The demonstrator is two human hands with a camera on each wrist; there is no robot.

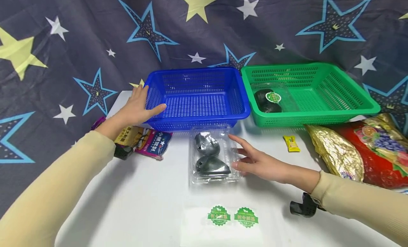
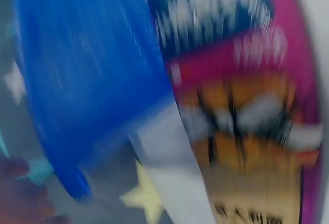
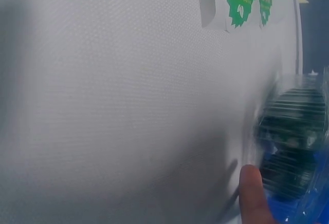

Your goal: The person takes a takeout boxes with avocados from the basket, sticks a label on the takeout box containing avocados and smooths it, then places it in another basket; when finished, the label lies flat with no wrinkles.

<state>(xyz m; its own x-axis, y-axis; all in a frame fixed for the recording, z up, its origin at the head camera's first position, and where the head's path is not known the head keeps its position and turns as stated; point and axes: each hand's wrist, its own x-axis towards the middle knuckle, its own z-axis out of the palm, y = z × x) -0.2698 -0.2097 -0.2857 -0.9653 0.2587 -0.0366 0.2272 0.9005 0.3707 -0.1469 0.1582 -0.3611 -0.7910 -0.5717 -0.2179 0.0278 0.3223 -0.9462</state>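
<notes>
A clear plastic box (image 1: 234, 153) with two dark, glossy rounded things inside lies on the white table. At its right side is my right hand (image 1: 259, 164), fingers spread and slightly bent, the fingertips at the box's edge. One fingertip (image 3: 250, 175) shows beside the box in the right wrist view. My left hand (image 1: 135, 107) is at the left end of a blue basket (image 1: 194, 122), its fingers straight and thumb stretched toward the basket. Whether it touches the rim I cannot tell. The left wrist view is blurred.
A green basket (image 1: 312, 118) holds another clear box (image 1: 288, 96) with a green label. Snack packets (image 1: 156, 142) lie under my left forearm. A yellow sachet (image 1: 291, 143), a red and gold bag (image 1: 376, 151), a black object (image 1: 302, 206) and a sheet of green stickers (image 1: 220, 234) lie around.
</notes>
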